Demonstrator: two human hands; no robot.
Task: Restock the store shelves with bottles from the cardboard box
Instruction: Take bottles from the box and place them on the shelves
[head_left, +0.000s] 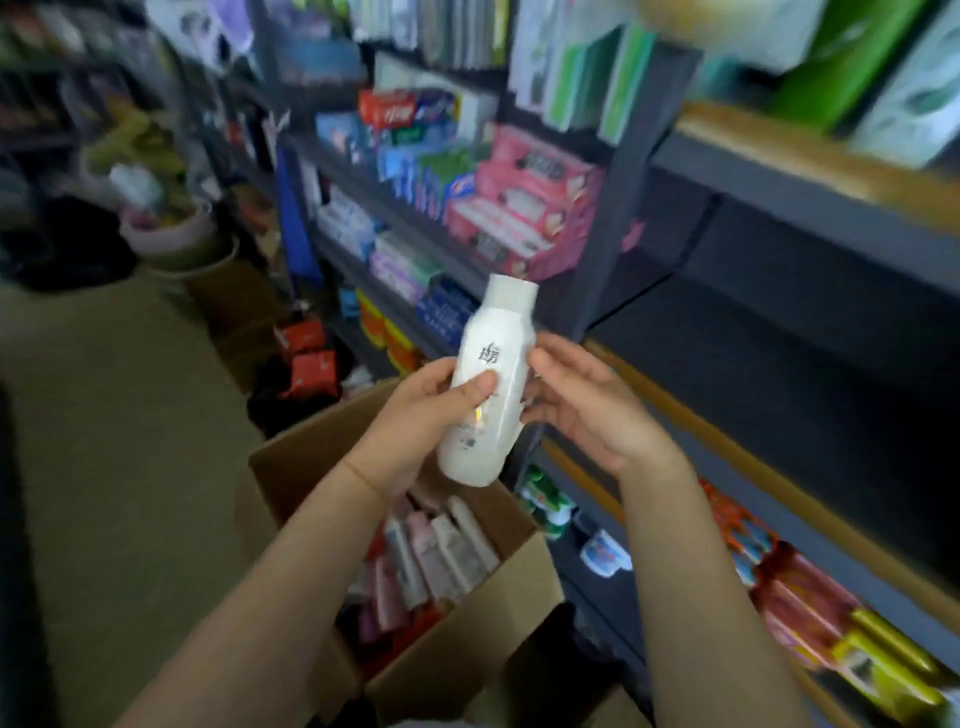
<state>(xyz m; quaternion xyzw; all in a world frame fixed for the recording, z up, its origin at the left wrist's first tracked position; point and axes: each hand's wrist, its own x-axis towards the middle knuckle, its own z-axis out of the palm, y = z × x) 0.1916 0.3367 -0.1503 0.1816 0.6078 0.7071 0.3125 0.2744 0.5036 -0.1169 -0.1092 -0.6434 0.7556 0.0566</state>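
Dark metal store shelves (618, 171) run down the right of the aisle, stacked with boxed goods. Before them a white bottle (485, 384) is held tilted, cap up, above the open cardboard box (467, 629). The left hand (421, 410) wraps it, thumb across the label; the right hand (587, 405) has loose, spread fingers beside it. More bottles (441, 556) lie packed in the box.
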